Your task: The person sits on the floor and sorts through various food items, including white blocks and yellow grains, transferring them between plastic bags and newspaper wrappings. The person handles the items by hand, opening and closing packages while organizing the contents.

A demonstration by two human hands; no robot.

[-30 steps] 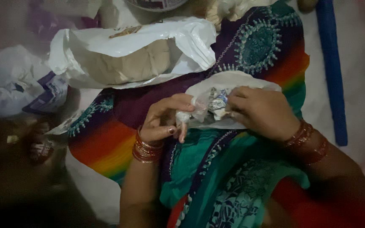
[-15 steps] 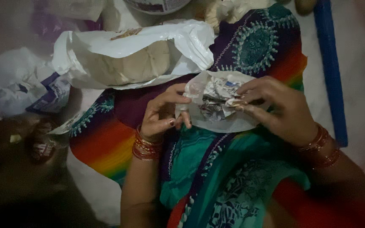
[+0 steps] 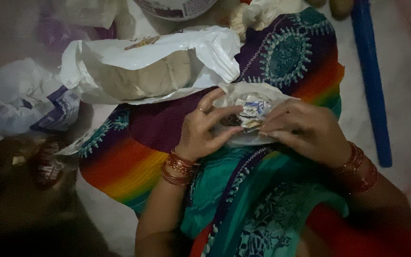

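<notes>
Pale floor (image 3: 405, 95) lies dim around a lap draped in bright rainbow-edged cloth (image 3: 120, 162). Both hands meet over a small white plastic bag (image 3: 258, 90) resting on that cloth. Left hand (image 3: 205, 128) has its palm turned toward the bag, fingers curled, with thumb and forefinger pinching the bag's near edge. Right hand (image 3: 305, 131) lies knuckles up, fingers bent inward, its tips gripping the crumpled wrappers (image 3: 253, 112) inside the bag. Red and gold bangles (image 3: 179, 166) ring the wrists. Beyond the hands sits a large white bag (image 3: 153, 57) holding a tan bundle. A blue pole (image 3: 372, 81) lies on the floor at right.
</notes>
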